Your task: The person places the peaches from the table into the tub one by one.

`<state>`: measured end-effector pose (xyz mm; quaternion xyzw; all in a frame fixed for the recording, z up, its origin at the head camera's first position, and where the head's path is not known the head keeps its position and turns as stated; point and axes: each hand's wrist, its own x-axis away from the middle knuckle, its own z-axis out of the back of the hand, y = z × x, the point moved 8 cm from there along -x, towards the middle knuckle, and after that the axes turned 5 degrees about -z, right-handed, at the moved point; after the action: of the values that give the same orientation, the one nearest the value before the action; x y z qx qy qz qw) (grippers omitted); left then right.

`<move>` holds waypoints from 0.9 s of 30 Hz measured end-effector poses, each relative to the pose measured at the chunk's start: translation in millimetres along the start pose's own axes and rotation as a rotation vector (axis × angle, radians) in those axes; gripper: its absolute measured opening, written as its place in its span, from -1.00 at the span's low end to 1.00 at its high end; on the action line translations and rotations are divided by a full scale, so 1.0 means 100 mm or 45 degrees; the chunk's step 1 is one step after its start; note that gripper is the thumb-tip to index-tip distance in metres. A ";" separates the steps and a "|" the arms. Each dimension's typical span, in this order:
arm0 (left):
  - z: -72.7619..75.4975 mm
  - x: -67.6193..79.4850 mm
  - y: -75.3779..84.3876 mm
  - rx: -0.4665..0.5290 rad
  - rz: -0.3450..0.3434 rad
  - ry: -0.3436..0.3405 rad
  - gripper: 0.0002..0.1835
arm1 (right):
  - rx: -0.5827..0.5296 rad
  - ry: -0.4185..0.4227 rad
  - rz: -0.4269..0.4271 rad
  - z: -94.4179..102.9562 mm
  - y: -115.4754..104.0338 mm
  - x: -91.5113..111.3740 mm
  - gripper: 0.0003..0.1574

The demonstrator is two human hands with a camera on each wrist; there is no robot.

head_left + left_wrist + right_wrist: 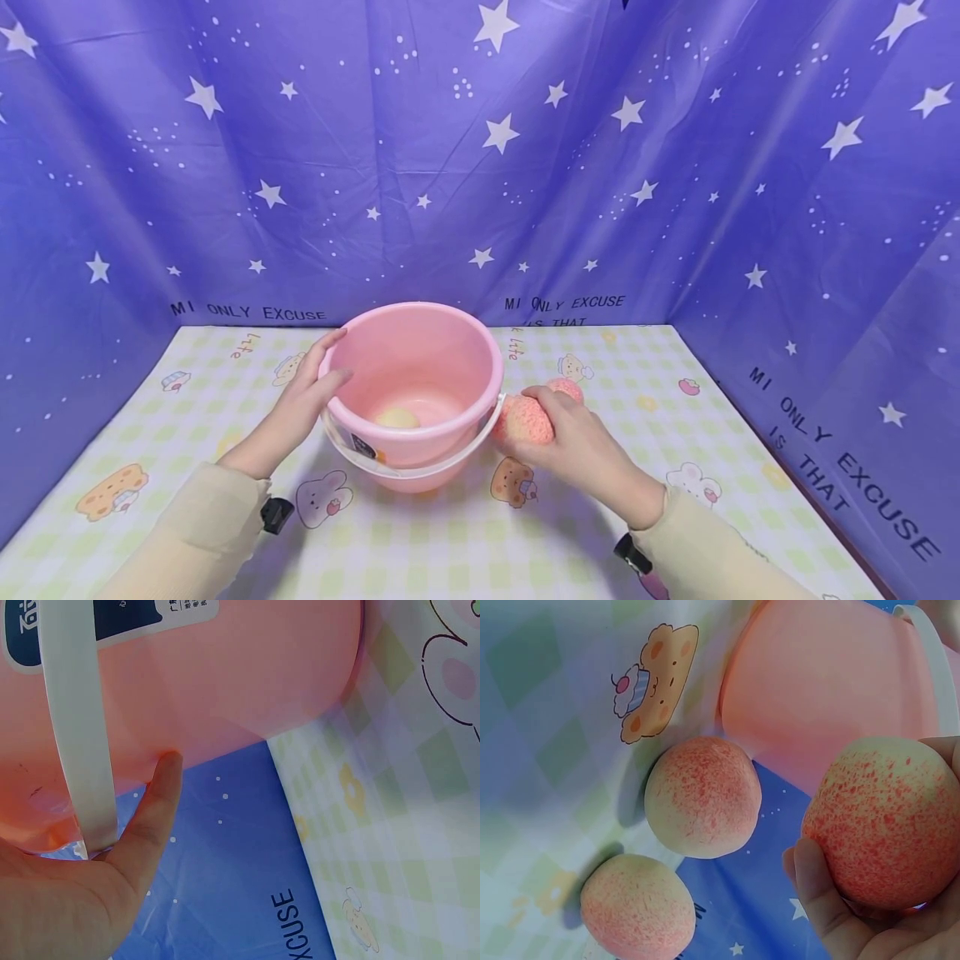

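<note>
A pink bucket (420,446) with a white handle (450,462) stands on the table, a pale round thing (397,418) lying at its bottom. At the bucket's left side, my left hand (300,404) holds the rim; one finger (161,795) lies along the outer wall. Just right of the bucket, my right hand (588,446) grips a speckled red-and-cream peach (889,825). Two more peaches sit on the cloth in the right wrist view, one (703,796) near the bucket and another (637,907) farther off.
A green-checked tablecloth (585,550) with cartoon prints covers the table. Purple curtains (420,167) with white stars hang behind it and along both sides.
</note>
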<state>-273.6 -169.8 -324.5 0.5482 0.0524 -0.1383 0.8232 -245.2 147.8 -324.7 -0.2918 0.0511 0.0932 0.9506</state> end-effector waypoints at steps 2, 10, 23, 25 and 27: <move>0.00 0.00 0.00 0.004 -0.003 0.001 -0.26 | -0.002 0.003 -0.007 0.01 0.00 -0.01 -0.30; -0.01 0.00 0.00 -0.004 0.008 -0.008 -0.25 | 0.015 0.028 0.021 0.05 0.00 -0.01 -0.20; 0.00 0.00 0.02 0.004 -0.018 0.006 -0.27 | 0.036 0.085 0.101 0.17 -0.08 0.00 -0.31; 0.00 0.00 0.02 0.004 -0.015 0.004 -0.27 | 0.037 0.097 0.114 0.19 -0.09 0.00 -0.32; 0.00 0.00 0.02 0.004 -0.010 0.002 -0.27 | 0.034 0.105 0.117 0.20 -0.10 0.00 -0.32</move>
<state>-272.9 -169.1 -322.5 0.5494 0.0548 -0.1412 0.8217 -242.5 151.1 -302.7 -0.2799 0.1048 0.1238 0.9462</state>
